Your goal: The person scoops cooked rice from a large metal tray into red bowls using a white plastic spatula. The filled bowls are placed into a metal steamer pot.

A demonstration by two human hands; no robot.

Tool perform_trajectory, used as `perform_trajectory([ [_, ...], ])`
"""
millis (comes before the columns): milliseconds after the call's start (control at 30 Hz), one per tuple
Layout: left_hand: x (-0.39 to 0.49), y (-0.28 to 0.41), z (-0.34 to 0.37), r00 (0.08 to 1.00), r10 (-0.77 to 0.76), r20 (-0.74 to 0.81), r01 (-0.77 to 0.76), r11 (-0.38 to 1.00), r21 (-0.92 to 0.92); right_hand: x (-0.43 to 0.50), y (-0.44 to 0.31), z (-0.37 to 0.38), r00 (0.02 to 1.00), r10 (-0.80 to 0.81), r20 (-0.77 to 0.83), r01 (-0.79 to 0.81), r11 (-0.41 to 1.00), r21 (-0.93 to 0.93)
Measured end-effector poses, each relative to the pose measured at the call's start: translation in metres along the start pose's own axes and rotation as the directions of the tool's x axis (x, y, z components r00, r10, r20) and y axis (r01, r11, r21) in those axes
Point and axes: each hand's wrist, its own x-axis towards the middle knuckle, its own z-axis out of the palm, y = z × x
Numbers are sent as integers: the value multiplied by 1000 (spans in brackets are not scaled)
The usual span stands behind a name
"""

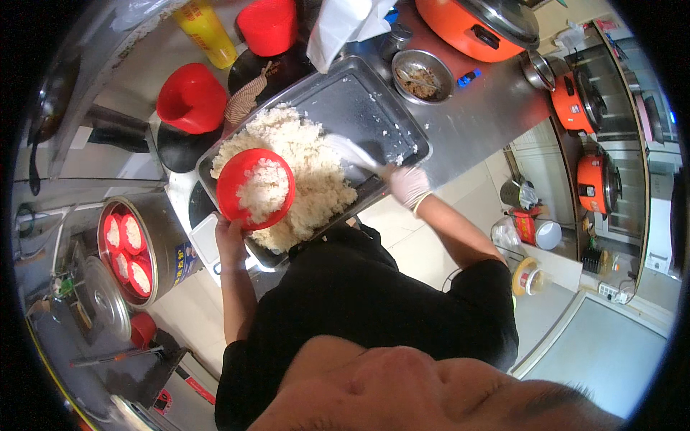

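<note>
Bare-skinned, my left hand (230,237) grips the near rim of a red plastic bowl (226,186) that holds a heap of cooked white rice (265,189). The bowl is over the left part of a rectangular metal tray (353,81), where a wide mound of rice (318,186) lies. In a thin pale glove, my right hand (409,186) holds a white rice paddle (353,152) by its handle. The paddle's blade is blurred and sits at the mound's right edge; whether it touches the rice is hard to tell. Loose grains stick to the tray's bare right part.
Beyond the tray stand red containers (192,98), a striped cloth (245,101) and a steel bowl (423,77) with brown food and a spoon. A large orange cooker (474,27) sits at the back. On the left, a deep metal pot (156,253) holds several red rice-filled bowls (132,235).
</note>
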Motion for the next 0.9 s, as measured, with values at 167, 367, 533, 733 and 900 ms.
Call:
perform_trajectory([
  [167, 0, -3, -3, 1000, 9, 10, -9, 1000, 2, -13, 69, -57, 954, 282, 103, -256, 943, -214],
  [367, 0, -12, -6, 1000, -14, 3, 14, 1000, -13, 9, 44, -101, 935, 78, 347, 4, 973, -230],
  [533, -6, -13, -9, 1000, -8, 0, 8, 998, -64, 36, 47, -97, 871, -25, 490, 117, 980, -159],
  [733, -17, -10, -20, 996, -2, -94, -2, 999, -44, 42, 61, -37, 750, -178, 637, -100, 922, 375],
  [900, -20, -15, -29, 989, 1, -148, -18, 993, -112, 53, 2, 17, 778, -86, 622, -450, 615, 647],
])
